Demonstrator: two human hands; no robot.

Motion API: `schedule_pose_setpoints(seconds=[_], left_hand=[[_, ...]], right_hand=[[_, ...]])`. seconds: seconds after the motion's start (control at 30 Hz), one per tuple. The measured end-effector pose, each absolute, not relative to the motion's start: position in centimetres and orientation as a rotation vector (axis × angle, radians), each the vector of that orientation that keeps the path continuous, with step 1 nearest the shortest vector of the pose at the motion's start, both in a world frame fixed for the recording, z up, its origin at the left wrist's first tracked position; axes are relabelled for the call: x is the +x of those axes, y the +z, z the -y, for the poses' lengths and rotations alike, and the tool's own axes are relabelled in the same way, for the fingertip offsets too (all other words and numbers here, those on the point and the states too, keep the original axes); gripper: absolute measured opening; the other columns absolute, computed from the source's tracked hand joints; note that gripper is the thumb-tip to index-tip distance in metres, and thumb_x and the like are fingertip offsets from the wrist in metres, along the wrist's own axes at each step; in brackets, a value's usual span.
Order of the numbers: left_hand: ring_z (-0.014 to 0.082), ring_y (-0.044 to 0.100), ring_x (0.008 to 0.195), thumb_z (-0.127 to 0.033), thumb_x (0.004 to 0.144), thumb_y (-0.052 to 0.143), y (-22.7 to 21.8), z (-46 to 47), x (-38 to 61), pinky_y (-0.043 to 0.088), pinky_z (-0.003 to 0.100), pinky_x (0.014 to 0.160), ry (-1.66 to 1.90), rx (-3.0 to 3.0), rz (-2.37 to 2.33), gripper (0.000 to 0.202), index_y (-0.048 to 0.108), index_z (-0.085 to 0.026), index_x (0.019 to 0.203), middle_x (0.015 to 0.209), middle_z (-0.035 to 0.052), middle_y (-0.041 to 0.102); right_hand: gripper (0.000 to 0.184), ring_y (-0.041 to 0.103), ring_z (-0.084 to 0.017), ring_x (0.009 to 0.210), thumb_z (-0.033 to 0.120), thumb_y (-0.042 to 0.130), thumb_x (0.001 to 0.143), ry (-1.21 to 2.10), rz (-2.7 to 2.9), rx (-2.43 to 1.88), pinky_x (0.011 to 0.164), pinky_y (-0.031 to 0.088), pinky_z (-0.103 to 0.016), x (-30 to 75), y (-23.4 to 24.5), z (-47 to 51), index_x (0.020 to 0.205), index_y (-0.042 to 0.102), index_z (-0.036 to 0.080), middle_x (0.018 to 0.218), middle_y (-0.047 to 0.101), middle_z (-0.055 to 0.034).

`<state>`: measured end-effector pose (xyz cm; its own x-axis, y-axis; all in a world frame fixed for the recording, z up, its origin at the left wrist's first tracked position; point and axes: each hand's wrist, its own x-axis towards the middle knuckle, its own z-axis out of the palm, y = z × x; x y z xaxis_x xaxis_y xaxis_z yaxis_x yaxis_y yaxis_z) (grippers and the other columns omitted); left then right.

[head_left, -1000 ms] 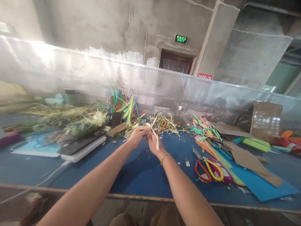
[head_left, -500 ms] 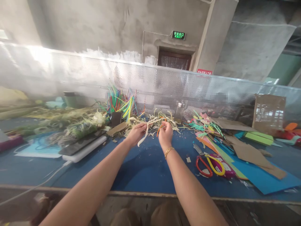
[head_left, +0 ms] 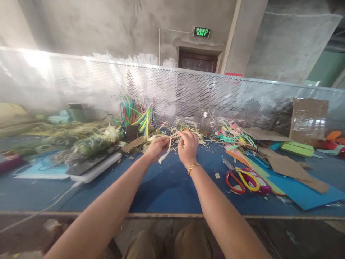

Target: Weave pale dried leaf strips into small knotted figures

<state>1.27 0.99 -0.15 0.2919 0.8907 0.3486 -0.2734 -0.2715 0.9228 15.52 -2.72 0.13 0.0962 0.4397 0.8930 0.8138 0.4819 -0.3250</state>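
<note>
A pale cream strip [head_left: 165, 156], flat and fibrous, is pinched in my left hand [head_left: 156, 149]. One end of it hangs down between my hands, and another part runs across toward the right. My right hand [head_left: 188, 146] is closed at that right-hand part, its fingertips close to those of the left. What else its curled fingers hold, such as the orange strip seen earlier, is hidden. Just behind both hands lies a heap of similar cream strips and scraps [head_left: 201, 138].
Red-and-yellow-handled scissors [head_left: 245, 180] lie at right beside coloured paper sheets [head_left: 304, 198] and cardboard [head_left: 291, 169]. Colourful pipe cleaners [head_left: 134, 113] stand at the back near a phone [head_left: 132, 133]. A glass bottle [head_left: 206, 121] stands behind the heap. At left are a fibre pile [head_left: 91, 144] and a white cabled device [head_left: 98, 169].
My right hand has moved closer to the left and turned over the cream strip. The orange strip at its fingers no longer shows clearly. The camera view has tilted slightly down.
</note>
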Motion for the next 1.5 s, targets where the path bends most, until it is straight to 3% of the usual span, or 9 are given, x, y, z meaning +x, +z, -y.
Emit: schedule_pose_setpoints(seconds=[0.17,0.27,0.37,0.6,0.73,0.9,1.03,1.2,1.5], left_hand=[[0.0108,0.043,0.058,-0.022,0.070,0.061,-0.4,-1.2,1.3,0.036,0.023,0.058,1.265,1.429,-0.596,0.017,0.053,-0.017,0.056,0.059,-0.0011,0.046],[0.0093,0.039,0.054,-0.020,0.068,0.064,-0.1,-1.0,1.1,0.034,0.021,0.054,1.271,1.374,-0.556,0.009,0.056,-0.017,0.067,0.057,-0.0035,0.043],[0.0088,0.041,0.055,-0.020,0.064,0.070,0.0,-0.8,1.0,0.033,0.020,0.054,1.223,1.342,-0.511,0.019,0.059,-0.017,0.079,0.059,-0.0040,0.047],[0.0103,0.045,0.057,-0.023,0.064,0.069,-0.8,-1.2,1.1,0.034,0.022,0.053,1.050,1.503,-0.639,0.011,0.059,-0.018,0.065,0.060,-0.0015,0.051],[0.0108,0.047,0.056,-0.023,0.066,0.067,-0.8,-1.2,1.0,0.034,0.023,0.053,0.943,1.535,-0.690,0.008,0.062,-0.017,0.066,0.061,-0.0003,0.054],[0.0107,0.048,0.057,-0.028,0.073,0.066,-0.5,-1.1,0.8,0.034,0.024,0.053,1.028,1.586,-0.614,0.014,0.062,-0.017,0.066,0.063,0.0008,0.053],[0.0082,0.043,0.051,-0.036,0.073,0.071,-0.5,-1.1,1.0,0.029,0.022,0.048,1.057,1.568,-0.657,0.023,0.060,-0.016,0.070,0.058,-0.0018,0.050],[0.0057,0.042,0.049,-0.030,0.066,0.078,-0.6,-1.2,1.1,0.029,0.020,0.048,1.076,1.501,-0.630,0.024,0.060,-0.016,0.072,0.056,-0.0044,0.051],[0.0095,0.053,0.054,-0.024,0.068,0.073,-0.9,-1.9,0.7,0.039,0.023,0.054,0.919,1.436,-0.616,0.014,0.062,-0.016,0.071,0.062,-0.0012,0.060]], right_hand=[[0.027,0.051,-0.023,0.101,0.014,0.048,0.083,-0.327,1.576,-1.214,0.095,0.031,-0.039,15.4,0.0,2.8,0.090,0.071,0.026,0.095,0.068,-0.0032],[0.022,0.053,-0.023,0.099,0.020,0.050,0.085,-0.300,1.537,-1.220,0.094,0.033,-0.038,15.8,0.3,2.6,0.091,0.071,0.025,0.094,0.069,-0.0039],[0.021,0.055,-0.022,0.098,0.027,0.051,0.088,-0.262,1.545,-1.181,0.093,0.035,-0.037,16.6,0.8,2.2,0.094,0.072,0.024,0.096,0.069,-0.0045],[0.012,0.058,-0.020,0.095,0.032,0.065,0.081,-0.040,1.850,-1.053,0.092,0.039,-0.037,17.5,1.6,2.0,0.088,0.074,0.029,0.095,0.070,-0.0012],[0.010,0.060,-0.018,0.081,0.033,0.067,0.077,0.190,1.860,-1.058,0.083,0.043,-0.035,17.4,1.0,1.4,0.075,0.072,0.024,0.082,0.069,-0.0012],[0.015,0.060,-0.014,0.070,0.034,0.060,0.079,0.480,1.664,-0.949,0.071,0.046,-0.028,17.4,0.4,0.5,0.074,0.064,0.020,0.073,0.066,0.0001],[0.016,0.060,-0.015,0.072,0.036,0.060,0.078,0.457,1.663,-0.964,0.072,0.046,-0.028,17.3,0.3,0.5,0.073,0.062,0.020,0.074,0.065,0.0004],[0.017,0.060,-0.016,0.076,0.037,0.060,0.077,0.365,1.650,-1.071,0.078,0.045,-0.031,17.1,0.3,0.7,0.072,0.064,0.021,0.076,0.067,0.0000],[0.016,0.062,-0.016,0.075,0.035,0.060,0.077,0.353,1.637,-1.085,0.077,0.047,-0.030,16.8,0.3,1.0,0.070,0.064,0.021,0.075,0.068,0.0001]])
